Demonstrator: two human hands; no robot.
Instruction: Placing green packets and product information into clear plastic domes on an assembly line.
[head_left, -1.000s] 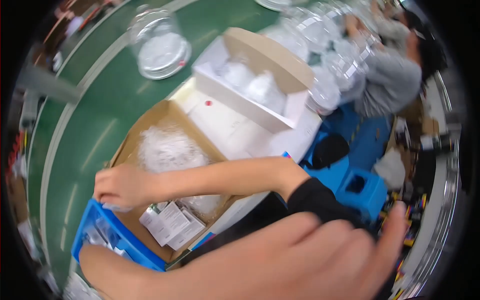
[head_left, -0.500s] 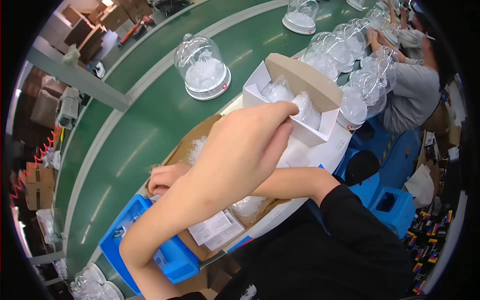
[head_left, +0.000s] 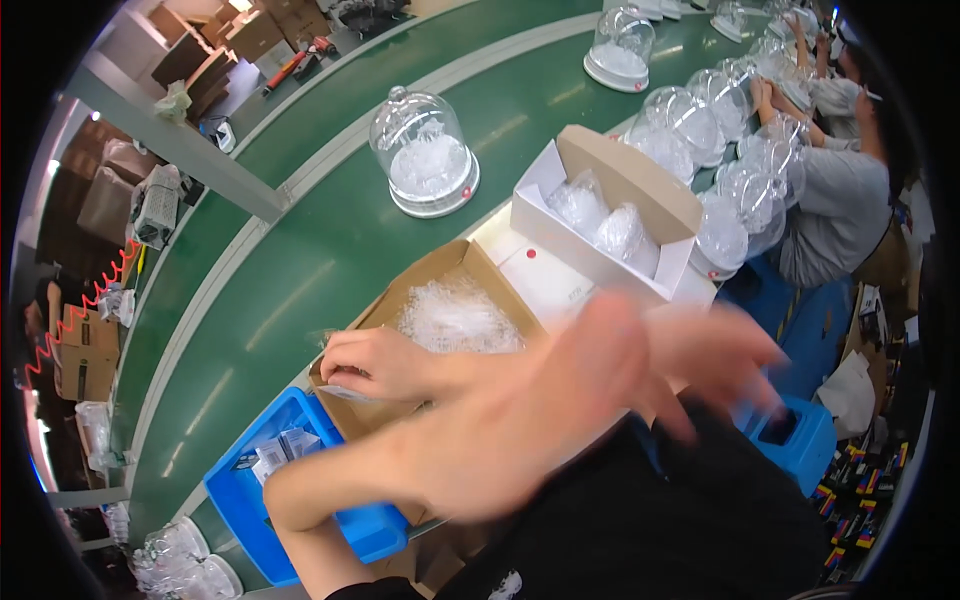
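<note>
My left hand sweeps close past the camera as a blur, fingers spread, nothing visible in it; its forearm rises from the lower left. My right hand rests with curled fingers on the near left corner of an open brown carton filled with clear plastic bags. A bit of clear plastic shows under those fingers; whether they grip it is unclear. Below that hand stands a blue bin with small packets.
A white box holding wrapped clear pieces stands behind the carton. A glass dome on a white base rides the green conveyor; several more domes crowd the upper right, where a seated co-worker works. A blue stool stands at right.
My left arm has swung lower and to the right across the view, the hand now spread and blurred. The right hand stays at the carton's corner. The view has tilted toward the conveyor.
</note>
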